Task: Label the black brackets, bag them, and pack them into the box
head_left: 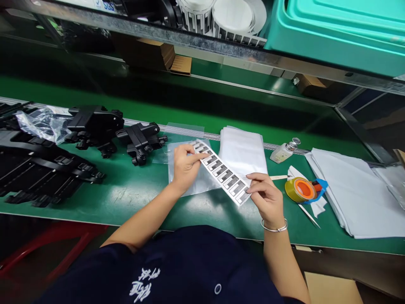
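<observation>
A white strip of black-and-white labels (223, 172) slants across the middle of the view, held above the green table. My left hand (186, 165) pinches its upper left end, thumb lying on top. At the lower right end, my right hand (265, 196) grips the strip's edge between thumb and fingers; a silver bangle circles that wrist. Beneath the strip lies a clear plastic bag (202, 183) flat on the table. Just behind it sits a stack of whitish plastic bags (243, 148).
Black plastic assemblies (139, 141) crowd the left side. To the right are a small bottle (283, 152), a tape roll in a dispenser (300, 189), tweezers (309, 216) and white sheets (360, 194). Overhead, a shelf (177, 36) carries label rolls (234, 17) and a teal bin (341, 38).
</observation>
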{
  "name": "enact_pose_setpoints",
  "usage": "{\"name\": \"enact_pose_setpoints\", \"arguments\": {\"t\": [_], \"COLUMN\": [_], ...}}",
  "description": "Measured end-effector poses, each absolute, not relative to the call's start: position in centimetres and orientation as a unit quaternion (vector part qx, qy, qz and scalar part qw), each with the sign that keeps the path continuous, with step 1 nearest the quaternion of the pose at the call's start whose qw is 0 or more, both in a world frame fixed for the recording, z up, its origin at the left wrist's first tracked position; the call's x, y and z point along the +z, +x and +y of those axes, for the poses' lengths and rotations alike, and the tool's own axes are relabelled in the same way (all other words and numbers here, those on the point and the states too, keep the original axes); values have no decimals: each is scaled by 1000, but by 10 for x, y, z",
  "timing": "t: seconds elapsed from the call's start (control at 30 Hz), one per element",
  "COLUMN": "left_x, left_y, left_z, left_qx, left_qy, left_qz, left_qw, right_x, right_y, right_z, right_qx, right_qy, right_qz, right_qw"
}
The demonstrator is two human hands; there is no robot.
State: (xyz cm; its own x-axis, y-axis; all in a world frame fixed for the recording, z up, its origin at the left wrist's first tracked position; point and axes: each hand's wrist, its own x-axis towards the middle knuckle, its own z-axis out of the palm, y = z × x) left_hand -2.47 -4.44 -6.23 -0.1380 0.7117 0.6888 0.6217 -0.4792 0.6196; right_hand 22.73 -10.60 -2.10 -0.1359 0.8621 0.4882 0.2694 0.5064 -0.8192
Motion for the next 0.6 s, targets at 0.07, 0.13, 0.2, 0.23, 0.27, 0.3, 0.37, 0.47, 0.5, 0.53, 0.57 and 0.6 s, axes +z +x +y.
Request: {"name": "enact_pose_setpoints", "arguments": {"t": [0.07, 0.13, 0.2, 0.23, 0.27, 0.3, 0.37, 0.47, 0.5, 0.53, 0.57, 0.6], "left_x": [-57, -53, -50, -49, -48, -48, -47, -46, -46, -45, -45, -45], "left_y": [-27, -28, -27, -26, -26, -25, -25, -24, -24, -24, -24, -24], "left_z": [-38, -34, -32, -32, -31, -31, -31, -31, -31, -32, -32, -32], "left_qx": [585, 605, 619, 622, 623, 622, 618, 617, 617, 617, 617, 617], "left_qy": [635, 624, 622, 622, 622, 623, 622, 619, 619, 619, 618, 618], "left_qz": [505, 494, 480, 475, 473, 475, 481, 485, 486, 486, 487, 488], "left_qw": [-3, -15, -13, -10, -9, -7, -4, -5, -5, -6, -7, -6], "right_x": [-24, -28, -31, -31, -31, -31, -30, -29, -29, -29, -29, -29], "right_y": [221, 216, 213, 213, 212, 212, 211, 211, 211, 211, 211, 211], "right_z": [-108, -109, -109, -109, -109, -109, -110, -111, -111, -111, -111, -111], "right_qx": [297, 307, 316, 320, 323, 326, 331, 336, 338, 339, 340, 341], "right_qy": [-407, -408, -411, -412, -414, -415, -417, -419, -420, -422, -423, -423], "right_qz": [-692, -685, -683, -683, -683, -683, -682, -679, -678, -678, -678, -678], "right_qw": [517, 519, 515, 512, 509, 505, 502, 501, 499, 497, 495, 495]}}
